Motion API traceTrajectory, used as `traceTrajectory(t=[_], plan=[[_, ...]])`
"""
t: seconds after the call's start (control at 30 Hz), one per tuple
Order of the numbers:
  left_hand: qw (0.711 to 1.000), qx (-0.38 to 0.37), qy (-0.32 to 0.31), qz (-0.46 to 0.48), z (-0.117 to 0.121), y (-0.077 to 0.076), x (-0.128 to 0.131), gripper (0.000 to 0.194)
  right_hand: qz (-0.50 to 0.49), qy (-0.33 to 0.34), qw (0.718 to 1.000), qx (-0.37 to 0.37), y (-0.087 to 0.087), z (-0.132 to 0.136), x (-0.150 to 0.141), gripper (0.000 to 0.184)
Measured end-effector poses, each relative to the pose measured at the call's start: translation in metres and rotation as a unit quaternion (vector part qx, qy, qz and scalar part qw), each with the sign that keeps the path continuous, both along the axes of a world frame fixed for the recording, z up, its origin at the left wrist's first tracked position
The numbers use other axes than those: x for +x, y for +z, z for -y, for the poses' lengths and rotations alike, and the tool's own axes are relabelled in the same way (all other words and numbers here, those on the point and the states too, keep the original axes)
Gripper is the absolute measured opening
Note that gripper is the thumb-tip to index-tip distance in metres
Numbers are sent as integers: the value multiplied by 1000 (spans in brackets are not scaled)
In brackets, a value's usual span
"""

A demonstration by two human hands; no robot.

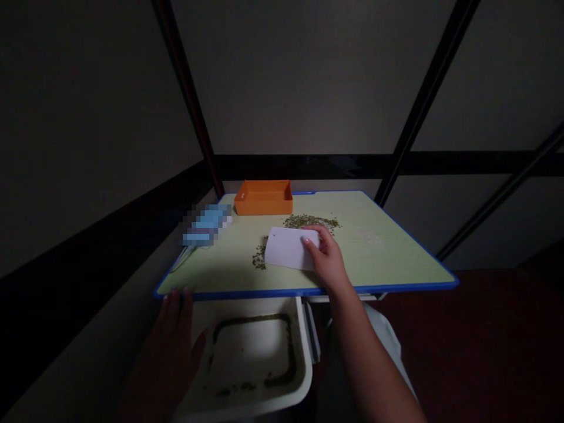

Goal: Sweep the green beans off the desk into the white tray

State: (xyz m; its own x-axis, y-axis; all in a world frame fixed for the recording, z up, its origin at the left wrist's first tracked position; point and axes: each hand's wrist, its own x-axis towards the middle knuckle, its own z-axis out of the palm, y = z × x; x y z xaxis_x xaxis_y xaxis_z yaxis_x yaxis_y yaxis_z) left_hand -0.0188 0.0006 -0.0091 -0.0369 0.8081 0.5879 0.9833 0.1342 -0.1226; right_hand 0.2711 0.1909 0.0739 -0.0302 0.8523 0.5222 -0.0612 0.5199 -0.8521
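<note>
A white plastic card [288, 248] with a small hole in one corner is gripped by my right hand [325, 255], thumb on the near face. It is tilted over the pale green tabletop [388, 247]. One pile of small greenish-brown grains [311, 221] lies just behind the card, and a smaller scatter of grains [259, 258] is by its left edge. My left hand [176, 341] is in shadow with fingers stretched out, at the table's front left edge and over the left side of a white bin [253, 343]. Its fingertips reach the blue rim.
An orange open box [264, 202] stands at the table's back left. A blurred light-blue object [206, 224] with a white cable [181, 257] lies at the left edge. Below the front edge, the bin holds dark grains along its bottom. Walls close in behind and on the left.
</note>
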Motion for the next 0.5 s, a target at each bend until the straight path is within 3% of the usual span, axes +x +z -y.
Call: traceTrajectory(t=[0.27, 0.5], plan=[[1000, -2, -7, -9, 1, 2, 0, 75, 9, 13, 1000, -1, -3, 0, -1, 19], [1000, 1, -1, -8, 0, -7, -10, 78, 9, 29, 999, -33, -9, -4, 0, 21]])
